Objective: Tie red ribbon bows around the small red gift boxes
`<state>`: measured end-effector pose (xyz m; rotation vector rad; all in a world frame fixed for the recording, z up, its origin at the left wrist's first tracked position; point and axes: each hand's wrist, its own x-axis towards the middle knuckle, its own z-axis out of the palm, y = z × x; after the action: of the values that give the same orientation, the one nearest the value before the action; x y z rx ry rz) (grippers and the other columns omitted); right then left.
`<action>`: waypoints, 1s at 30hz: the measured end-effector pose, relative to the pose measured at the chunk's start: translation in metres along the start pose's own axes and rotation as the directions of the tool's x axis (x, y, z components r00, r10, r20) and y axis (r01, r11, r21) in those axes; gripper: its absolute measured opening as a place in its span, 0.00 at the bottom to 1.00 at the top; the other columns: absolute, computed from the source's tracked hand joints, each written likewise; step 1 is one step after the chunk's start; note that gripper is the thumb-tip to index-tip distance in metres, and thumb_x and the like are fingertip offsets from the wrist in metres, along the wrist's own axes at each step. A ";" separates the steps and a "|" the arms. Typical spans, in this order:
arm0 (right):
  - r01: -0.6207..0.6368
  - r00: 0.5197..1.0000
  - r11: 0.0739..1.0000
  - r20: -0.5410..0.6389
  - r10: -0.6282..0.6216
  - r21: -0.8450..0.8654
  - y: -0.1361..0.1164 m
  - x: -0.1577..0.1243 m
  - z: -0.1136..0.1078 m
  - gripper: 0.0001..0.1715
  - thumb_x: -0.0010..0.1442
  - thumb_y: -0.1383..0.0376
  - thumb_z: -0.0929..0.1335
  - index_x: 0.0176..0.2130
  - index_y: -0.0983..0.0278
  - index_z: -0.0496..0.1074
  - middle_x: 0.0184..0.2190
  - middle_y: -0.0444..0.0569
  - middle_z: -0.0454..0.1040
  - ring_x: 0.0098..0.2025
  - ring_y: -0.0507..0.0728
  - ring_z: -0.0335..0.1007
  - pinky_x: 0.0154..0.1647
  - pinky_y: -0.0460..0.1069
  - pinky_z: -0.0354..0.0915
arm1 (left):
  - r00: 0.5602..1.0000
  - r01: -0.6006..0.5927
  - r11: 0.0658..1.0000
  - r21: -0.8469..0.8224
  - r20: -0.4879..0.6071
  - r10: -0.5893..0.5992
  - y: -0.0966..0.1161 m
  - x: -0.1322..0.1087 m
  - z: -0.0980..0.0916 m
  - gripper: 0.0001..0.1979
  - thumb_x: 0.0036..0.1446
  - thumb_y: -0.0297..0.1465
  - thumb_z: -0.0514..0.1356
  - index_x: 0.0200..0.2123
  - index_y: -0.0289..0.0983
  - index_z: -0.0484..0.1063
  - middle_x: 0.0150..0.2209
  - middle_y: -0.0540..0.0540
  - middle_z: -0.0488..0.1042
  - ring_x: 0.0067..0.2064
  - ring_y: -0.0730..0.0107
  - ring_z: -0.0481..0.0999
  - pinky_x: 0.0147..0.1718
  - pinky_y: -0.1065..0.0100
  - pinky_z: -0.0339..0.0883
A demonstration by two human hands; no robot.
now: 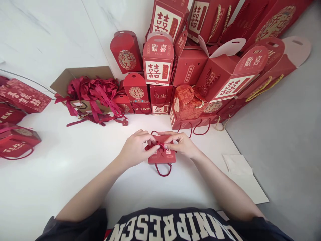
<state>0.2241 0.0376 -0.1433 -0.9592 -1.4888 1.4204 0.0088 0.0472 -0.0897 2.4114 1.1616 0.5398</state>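
A small red gift box point(162, 158) with cream Chinese lettering lies on the white table in front of me, a dark red cord handle looping out at its near side and another at its far side. Across its top is a red ribbon point(161, 146), gathered at the middle. My left hand point(140, 147) pinches the ribbon from the left with thumb and fingers. From the right, my right hand point(181, 144) pinches it too, thumb and forefinger close to the gathered middle. The fingers partly hide the ribbon, so its exact shape is unclear.
Behind the box stand stacked red gift boxes point(157, 60) against the wall. An open cardboard box point(82, 72) overflows with red ribbons point(92, 90). More red boxes point(18, 139) sit at the far left. A white paper point(237, 164) lies by the table's right edge.
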 end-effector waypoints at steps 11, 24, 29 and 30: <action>0.037 0.998 0.998 0.054 -0.034 -0.045 0.001 -0.001 -0.002 0.07 0.56 0.60 0.73 0.33 0.61 0.78 0.54 0.52 0.73 0.58 0.60 0.67 0.63 0.57 0.56 | 0.952 0.279 0.873 -0.400 0.236 -0.196 -0.006 0.005 -0.003 0.11 0.57 0.39 0.60 0.31 0.37 0.75 0.31 0.49 0.74 0.33 0.71 0.69 0.34 0.70 0.62; 0.073 0.997 0.978 0.036 -0.067 -0.196 -0.012 -0.012 -0.024 0.06 0.58 0.68 0.68 0.29 0.63 0.69 0.57 0.52 0.69 0.58 0.60 0.65 0.60 0.58 0.56 | 0.935 0.262 0.938 -0.228 0.302 -0.188 -0.004 -0.001 -0.021 0.03 0.51 0.28 0.57 0.25 0.37 0.66 0.25 0.54 0.67 0.28 0.74 0.64 0.29 0.73 0.58; 0.071 0.995 0.976 0.080 -0.055 -0.205 -0.015 -0.013 -0.020 0.05 0.60 0.65 0.67 0.31 0.63 0.67 0.54 0.53 0.71 0.57 0.60 0.67 0.59 0.58 0.57 | 0.952 0.249 0.968 -0.035 0.195 -0.237 -0.008 -0.005 -0.023 0.05 0.54 0.33 0.57 0.30 0.39 0.70 0.28 0.52 0.70 0.28 0.72 0.66 0.28 0.71 0.58; 0.058 0.996 0.979 0.082 -0.043 -0.193 -0.015 -0.012 -0.019 0.05 0.61 0.63 0.66 0.33 0.62 0.68 0.55 0.53 0.71 0.57 0.60 0.67 0.59 0.58 0.58 | 0.953 0.247 0.969 -0.005 0.181 -0.242 -0.008 -0.005 -0.024 0.08 0.56 0.37 0.57 0.32 0.39 0.72 0.28 0.52 0.70 0.27 0.72 0.66 0.28 0.71 0.58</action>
<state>0.2468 0.0318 -0.1288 -0.9860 -1.7233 1.3056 -0.0113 0.0524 -0.0745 2.1968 1.3374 0.2528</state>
